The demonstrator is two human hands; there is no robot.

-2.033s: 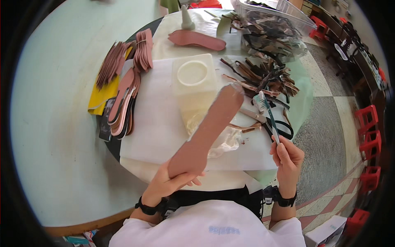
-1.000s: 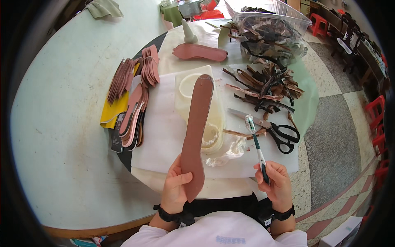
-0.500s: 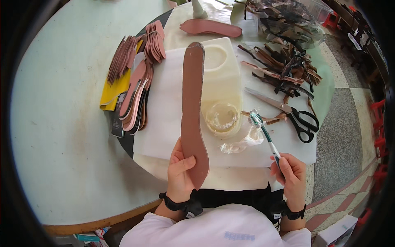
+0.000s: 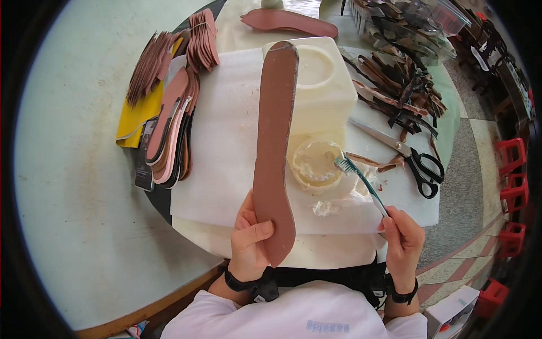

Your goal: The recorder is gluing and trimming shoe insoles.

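Note:
My left hand [image 4: 250,240] grips a long brown insole [image 4: 274,135] by its lower end, thumb on its face, and holds it nearly upright above the white work sheet. Between the fingers of my right hand [image 4: 402,240] is the handle of a toothbrush [image 4: 367,183]. Its green and white bristles point up and left, beside the rim of a round opening [image 4: 316,169] in a cream plastic container [image 4: 339,101]. White, paste-like stuff coats that opening. Crumpled clear film [image 4: 333,206] lies just below it.
Black-handled scissors [image 4: 418,164] lie to the right, below a heap of dark leather strips [image 4: 401,96]. Bundled insoles [image 4: 169,135] rest at the left, near a yellow cloth [image 4: 138,121]. More insoles [image 4: 289,22] lie at the far edge. Red stools [image 4: 512,195] stand on the floor at right.
The toothbrush has moved left, its bristles now by the container's round opening. The insole stays in my left hand. The whole view has shifted a little.

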